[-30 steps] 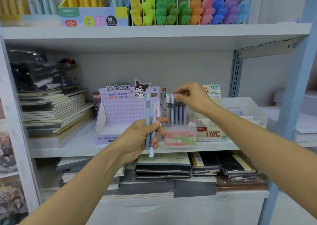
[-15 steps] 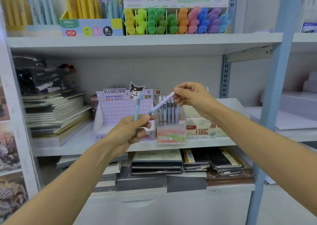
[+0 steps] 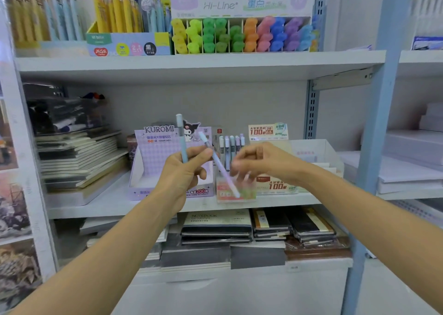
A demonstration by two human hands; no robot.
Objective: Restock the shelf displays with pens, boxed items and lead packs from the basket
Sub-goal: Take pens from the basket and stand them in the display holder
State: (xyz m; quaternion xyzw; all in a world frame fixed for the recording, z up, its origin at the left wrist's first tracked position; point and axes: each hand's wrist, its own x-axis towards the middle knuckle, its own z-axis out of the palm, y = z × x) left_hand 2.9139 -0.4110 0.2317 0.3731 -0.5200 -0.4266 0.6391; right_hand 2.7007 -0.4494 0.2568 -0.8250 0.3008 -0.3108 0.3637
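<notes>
My left hand (image 3: 178,173) grips a light blue pen (image 3: 181,137) that stands upright in front of the purple Kuromi display box (image 3: 155,161). A lilac pen (image 3: 223,168) slants from the left thumb down to the right, across the clear pen holder (image 3: 236,191). My right hand (image 3: 261,162) is beside it; its blurred fingertips pinch the pen's lower half. Several pens (image 3: 231,146) stand in the clear holder on the middle shelf (image 3: 115,204). The basket is out of view.
A lead display box marked 100 (image 3: 275,185) and a white tray (image 3: 318,151) stand right of the holder. Stacked notebooks (image 3: 79,158) fill the shelf's left side. Highlighters (image 3: 242,35) and yellow pens (image 3: 117,14) line the upper shelf. A blue upright post (image 3: 374,146) stands on the right.
My right hand dropped and swung the lilac pen, so it now slants down to the right. The left hand rose a little with the blue pen.
</notes>
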